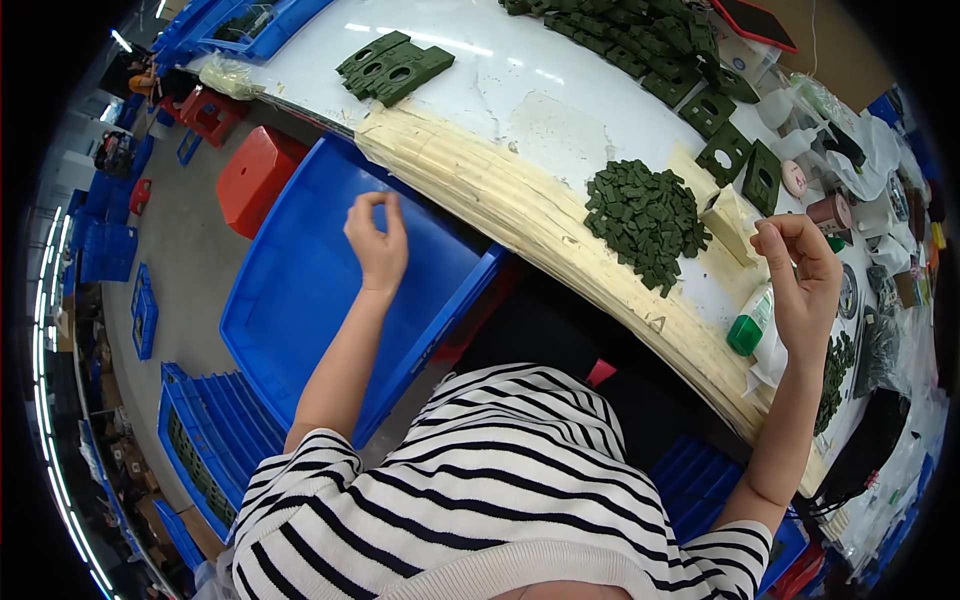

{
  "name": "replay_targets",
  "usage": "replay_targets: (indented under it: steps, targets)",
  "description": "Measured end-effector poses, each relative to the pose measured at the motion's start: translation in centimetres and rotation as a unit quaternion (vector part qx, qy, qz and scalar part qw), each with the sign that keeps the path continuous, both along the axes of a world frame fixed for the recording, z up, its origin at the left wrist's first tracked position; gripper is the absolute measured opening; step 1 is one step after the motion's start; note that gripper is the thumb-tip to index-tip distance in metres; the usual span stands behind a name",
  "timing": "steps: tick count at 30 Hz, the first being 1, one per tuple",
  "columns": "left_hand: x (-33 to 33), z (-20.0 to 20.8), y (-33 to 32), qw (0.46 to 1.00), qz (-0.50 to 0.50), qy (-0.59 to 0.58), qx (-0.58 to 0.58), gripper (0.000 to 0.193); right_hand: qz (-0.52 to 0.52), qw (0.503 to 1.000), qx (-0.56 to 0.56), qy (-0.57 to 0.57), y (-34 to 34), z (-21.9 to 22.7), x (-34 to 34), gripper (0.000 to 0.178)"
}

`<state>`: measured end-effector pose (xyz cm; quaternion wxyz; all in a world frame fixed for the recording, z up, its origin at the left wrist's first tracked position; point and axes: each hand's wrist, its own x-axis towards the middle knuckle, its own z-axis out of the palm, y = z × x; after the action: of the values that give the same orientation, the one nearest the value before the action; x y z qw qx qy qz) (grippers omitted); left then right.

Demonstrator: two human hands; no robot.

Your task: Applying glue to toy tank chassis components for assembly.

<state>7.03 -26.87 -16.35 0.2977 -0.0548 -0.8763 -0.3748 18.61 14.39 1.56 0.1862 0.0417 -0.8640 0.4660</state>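
L hand (378,245) hovering over blue plastic bin (290,270), fingers curling narrow; R hand (803,280) hovering above white counter (490,85), fingers pinching narrow; can't tell if either's holding anything. Small dk-green pcs (643,222) lying heaped on counter, left of R hand, near cream block (730,230).

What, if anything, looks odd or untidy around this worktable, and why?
The cream strips layered along the near edge of the white table, by the heap of small green pieces, look untidy: their surface is wrinkled and their edges are ragged.
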Motion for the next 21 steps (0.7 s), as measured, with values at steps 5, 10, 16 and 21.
replay_targets:
  steps: [5, 10, 16, 21]
  targets:
    - [-4.4, 7.0, -1.2, 0.971, 0.068, 0.219, -0.064, 0.015, -0.001, 1.000, 0.008, 0.000, -0.4, 0.2, 0.2, 0.011]
    - [-12.1, 12.5, -0.8, 0.954, -0.026, 0.114, -0.277, 0.034, -0.002, 1.000, 0.016, 0.016, -0.5, 0.1, 0.1, 0.011]
    - [-19.8, 15.0, -2.4, 0.914, -0.080, -0.210, -0.339, 0.043, -0.007, 1.000, 0.021, 0.022, -0.2, 0.3, 0.1, 0.012]
    - [-19.2, 17.3, -1.3, 0.847, -0.158, -0.336, -0.380, 0.040, -0.005, 0.999, 0.021, 0.023, -0.3, 0.1, 0.0, 0.012]
